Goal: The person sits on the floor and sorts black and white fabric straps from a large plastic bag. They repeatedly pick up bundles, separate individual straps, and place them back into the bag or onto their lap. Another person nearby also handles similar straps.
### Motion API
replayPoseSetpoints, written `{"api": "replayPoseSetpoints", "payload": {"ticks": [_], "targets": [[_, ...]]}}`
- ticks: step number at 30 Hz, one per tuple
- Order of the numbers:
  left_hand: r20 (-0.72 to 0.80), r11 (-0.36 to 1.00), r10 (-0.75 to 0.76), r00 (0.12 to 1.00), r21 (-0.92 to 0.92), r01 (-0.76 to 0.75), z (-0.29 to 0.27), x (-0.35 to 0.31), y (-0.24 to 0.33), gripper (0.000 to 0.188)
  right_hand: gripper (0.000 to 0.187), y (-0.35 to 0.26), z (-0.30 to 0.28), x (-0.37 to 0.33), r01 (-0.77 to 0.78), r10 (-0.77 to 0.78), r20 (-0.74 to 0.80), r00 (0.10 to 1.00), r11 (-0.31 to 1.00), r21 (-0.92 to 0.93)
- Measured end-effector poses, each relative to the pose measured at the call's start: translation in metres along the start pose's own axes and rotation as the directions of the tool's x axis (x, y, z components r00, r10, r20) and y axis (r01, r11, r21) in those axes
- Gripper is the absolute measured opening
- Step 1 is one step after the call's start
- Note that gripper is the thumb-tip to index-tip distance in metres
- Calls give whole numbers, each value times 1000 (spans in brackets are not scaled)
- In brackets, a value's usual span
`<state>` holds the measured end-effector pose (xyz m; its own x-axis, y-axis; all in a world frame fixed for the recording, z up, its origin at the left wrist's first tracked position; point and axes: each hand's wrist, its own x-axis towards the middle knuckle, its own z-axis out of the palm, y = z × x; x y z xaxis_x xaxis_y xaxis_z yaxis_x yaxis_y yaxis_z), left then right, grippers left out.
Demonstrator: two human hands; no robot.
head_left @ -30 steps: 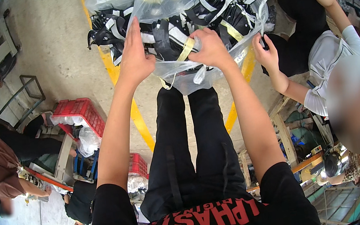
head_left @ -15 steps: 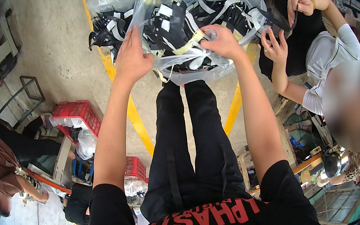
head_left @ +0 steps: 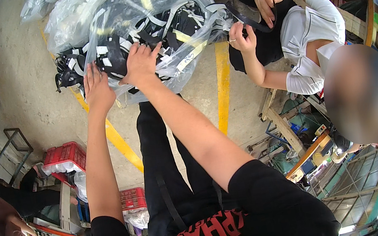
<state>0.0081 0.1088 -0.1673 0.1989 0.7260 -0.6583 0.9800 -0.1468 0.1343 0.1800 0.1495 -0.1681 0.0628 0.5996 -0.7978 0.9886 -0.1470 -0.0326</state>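
In front of me lies a large clear plastic bag (head_left: 198, 44) filled with black strap-like pieces (head_left: 114, 51) bearing white and pale yellow patches. My left hand (head_left: 98, 92) rests at its near left side, fingers stretched over the plastic and the black pieces. Just to the right, my right hand (head_left: 142, 65) lies on the bag with its fingers spread. Neither hand is closed round anything. More black pieces (head_left: 67, 70) stick out at the left end of the bag.
A person in a white top (head_left: 308, 24) at the right holds a black strap (head_left: 253, 24) beside the bag. More clear bags (head_left: 83, 17) lie behind. Red crates (head_left: 66, 154) stand at the left, near another person. Yellow lines (head_left: 224, 89) mark the concrete floor.
My right hand has left the gathered plastic and moved left, close to my left hand. My view has shifted, so the bag sits further left. The other person's hands have moved round the strap.
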Motion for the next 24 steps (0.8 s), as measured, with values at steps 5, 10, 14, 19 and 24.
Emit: {"api": "replayPoseSetpoints", "payload": {"ticks": [5, 10, 14, 19, 24], "targets": [[-33, 1000, -2, 999, 31, 3, -12, -9, 4, 62, 104, 15, 14, -7, 65, -32, -184, 982, 983, 172], [-95, 998, -58, 994, -43, 54, -22, -11, 13, 69, 96, 45, 7, -33, 218, -105, -332, 937, 921, 322], [-210, 993, -45, 977, -114, 22, -21, -18, 19, 64, 100, 66, -1, -48, 274, -122, -377, 918, 882, 383], [-303, 964, -99, 948, -267, 16, -38, -18, 27, 90, 105, 68, -10, -46, 237, -158, -236, 959, 903, 359], [-377, 790, -43, 925, -580, -200, -33, -24, 26, 100, 73, 70, 7, -49, 509, -511, -57, 858, 830, 227]]}}
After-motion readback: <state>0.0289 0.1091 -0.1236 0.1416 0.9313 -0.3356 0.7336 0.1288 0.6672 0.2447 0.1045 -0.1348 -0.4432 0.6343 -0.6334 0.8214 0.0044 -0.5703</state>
